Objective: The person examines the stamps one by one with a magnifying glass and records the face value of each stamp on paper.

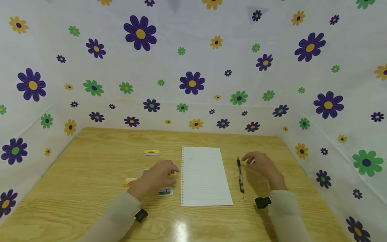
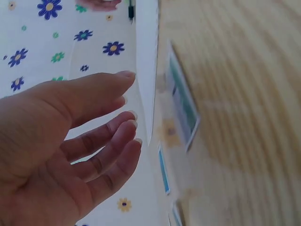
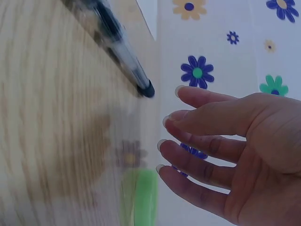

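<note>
My left hand hovers above the table left of the lined paper sheet, fingers loosely bent and holding nothing. Below its fingers lies a small stamp-like picture card with a white border, its green face also in the left wrist view. Beside that forearm is an orange-and-yellow card; another card is partly hidden by the hand. My right hand hangs over the table just right of a clear-barrelled black pen, relaxed and apart from it. Small faint writing marks the sheet's upper left.
A yellow picture card lies farther back on the wooden table. Small dark bits are scattered below the pen. In the right wrist view a green rounded object shows near the hand. White flowered cloth encloses three sides.
</note>
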`<control>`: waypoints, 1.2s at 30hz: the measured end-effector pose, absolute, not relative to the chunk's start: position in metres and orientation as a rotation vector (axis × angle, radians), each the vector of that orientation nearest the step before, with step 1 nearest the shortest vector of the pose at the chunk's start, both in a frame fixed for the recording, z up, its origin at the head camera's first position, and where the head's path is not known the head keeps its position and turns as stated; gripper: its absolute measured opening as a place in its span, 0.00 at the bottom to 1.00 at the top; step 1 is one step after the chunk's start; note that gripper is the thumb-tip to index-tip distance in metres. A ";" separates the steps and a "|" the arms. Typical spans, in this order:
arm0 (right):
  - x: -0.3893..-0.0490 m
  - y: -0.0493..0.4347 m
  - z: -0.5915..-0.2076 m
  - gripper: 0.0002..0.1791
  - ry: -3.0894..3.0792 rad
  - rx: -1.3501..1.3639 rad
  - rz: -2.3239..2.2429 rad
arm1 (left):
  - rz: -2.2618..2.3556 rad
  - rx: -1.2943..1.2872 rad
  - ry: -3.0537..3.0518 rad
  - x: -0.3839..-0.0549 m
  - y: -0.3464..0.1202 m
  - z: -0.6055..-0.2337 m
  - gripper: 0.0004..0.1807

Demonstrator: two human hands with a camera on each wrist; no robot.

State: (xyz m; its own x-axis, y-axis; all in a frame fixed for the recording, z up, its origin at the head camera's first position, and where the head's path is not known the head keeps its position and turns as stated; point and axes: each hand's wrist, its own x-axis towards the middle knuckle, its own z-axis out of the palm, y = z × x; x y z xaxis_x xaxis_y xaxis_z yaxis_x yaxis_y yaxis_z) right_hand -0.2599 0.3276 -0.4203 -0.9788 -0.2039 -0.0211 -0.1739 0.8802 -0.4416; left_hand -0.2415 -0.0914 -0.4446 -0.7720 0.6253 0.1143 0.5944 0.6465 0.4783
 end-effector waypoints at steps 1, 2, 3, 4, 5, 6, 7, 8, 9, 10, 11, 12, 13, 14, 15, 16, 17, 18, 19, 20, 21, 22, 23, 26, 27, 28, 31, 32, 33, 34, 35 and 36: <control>-0.261 0.324 -0.420 0.12 2.979 -0.302 -0.667 | 0.765 1.033 2.798 -0.241 -0.087 -0.446 0.17; -0.261 0.320 -0.420 0.12 2.978 -0.295 -0.643 | 0.748 1.029 2.805 -0.240 -0.083 -0.447 0.17; -0.262 0.317 -0.419 0.12 2.976 -0.292 -0.622 | 0.728 1.027 2.812 -0.239 -0.080 -0.449 0.18; -0.262 0.314 -0.419 0.12 2.975 -0.281 -0.600 | 0.715 1.017 2.813 -0.237 -0.076 -0.449 0.18; -0.262 0.312 -0.419 0.12 2.971 -0.272 -0.584 | 0.715 1.008 2.812 -0.235 -0.073 -0.450 0.19; -0.263 0.310 -0.419 0.12 2.967 -0.251 -0.577 | 0.721 0.995 2.809 -0.233 -0.070 -0.450 0.20; -0.263 0.309 -0.419 0.12 2.965 -0.245 -0.567 | 0.717 0.981 2.807 -0.231 -0.067 -0.450 0.21; -0.264 0.308 -0.420 0.12 2.959 -0.239 -0.564 | 0.718 0.963 2.801 -0.229 -0.065 -0.450 0.21; -0.265 0.307 -0.421 0.13 2.954 -0.238 -0.556 | 0.717 0.947 2.794 -0.227 -0.064 -0.450 0.22; -0.266 0.307 -0.422 0.13 2.950 -0.237 -0.549 | 0.717 0.933 2.787 -0.225 -0.063 -0.450 0.22; -0.267 0.306 -0.423 0.14 2.944 -0.239 -0.546 | 0.705 0.926 2.790 -0.224 -0.063 -0.450 0.22; -0.268 0.305 -0.424 0.15 2.942 -0.241 -0.536 | 0.682 0.917 2.792 -0.223 -0.062 -0.450 0.22; -0.270 0.305 -0.425 0.16 2.942 -0.249 -0.520 | 0.659 0.913 2.795 -0.222 -0.062 -0.449 0.22; -0.271 0.305 -0.425 0.16 2.942 -0.248 -0.508 | 0.641 0.911 2.798 -0.222 -0.062 -0.449 0.23; -0.272 0.304 -0.425 0.17 2.942 -0.253 -0.498 | 0.626 0.911 2.799 -0.222 -0.061 -0.448 0.23; -0.273 0.304 -0.426 0.17 2.944 -0.260 -0.489 | 0.617 0.908 2.799 -0.221 -0.061 -0.448 0.23; -0.274 0.304 -0.426 0.17 2.946 -0.266 -0.480 | 0.612 0.907 2.798 -0.221 -0.061 -0.447 0.23; -0.275 0.303 -0.427 0.17 2.949 -0.276 -0.466 | 0.614 0.899 2.793 -0.221 -0.061 -0.446 0.24; -0.276 0.303 -0.427 0.17 2.954 -0.292 -0.454 | 0.615 0.894 2.788 -0.221 -0.060 -0.446 0.24; -0.277 0.302 -0.428 0.17 2.960 -0.311 -0.442 | 0.613 0.894 2.785 -0.221 -0.060 -0.445 0.24; -0.277 0.302 -0.428 0.17 2.963 -0.325 -0.434 | 0.621 0.888 2.780 -0.222 -0.060 -0.444 0.24; -0.278 0.302 -0.429 0.16 2.971 -0.332 -0.425 | 0.627 0.884 2.775 -0.222 -0.060 -0.445 0.24; -0.278 0.301 -0.430 0.16 2.977 -0.338 -0.422 | 0.637 0.880 2.770 -0.222 -0.060 -0.445 0.23; -0.278 0.301 -0.432 0.15 3.008 -0.341 -0.440 | 0.664 0.853 2.759 -0.223 -0.059 -0.444 0.23; -0.278 0.301 -0.432 0.15 3.019 -0.346 -0.455 | 0.676 0.844 2.755 -0.223 -0.059 -0.444 0.23; -0.278 0.301 -0.433 0.15 3.034 -0.349 -0.467 | 0.681 0.836 2.751 -0.223 -0.059 -0.445 0.23; -0.277 0.301 -0.434 0.15 3.068 -0.369 -0.498 | 0.698 0.809 2.737 -0.223 -0.058 -0.443 0.23; -0.277 0.300 -0.433 0.15 3.074 -0.371 -0.501 | 0.702 0.799 2.732 -0.223 -0.058 -0.443 0.23; -0.276 0.300 -0.433 0.15 3.079 -0.374 -0.502 | 0.707 0.787 2.726 -0.224 -0.058 -0.443 0.23; -0.276 0.300 -0.432 0.15 3.082 -0.375 -0.498 | 0.712 0.772 2.720 -0.224 -0.058 -0.443 0.23; -0.276 0.300 -0.432 0.15 3.077 -0.374 -0.495 | 0.713 0.760 2.716 -0.224 -0.058 -0.443 0.23; -0.276 0.299 -0.431 0.14 3.069 -0.379 -0.491 | 0.708 0.748 2.714 -0.225 -0.058 -0.443 0.24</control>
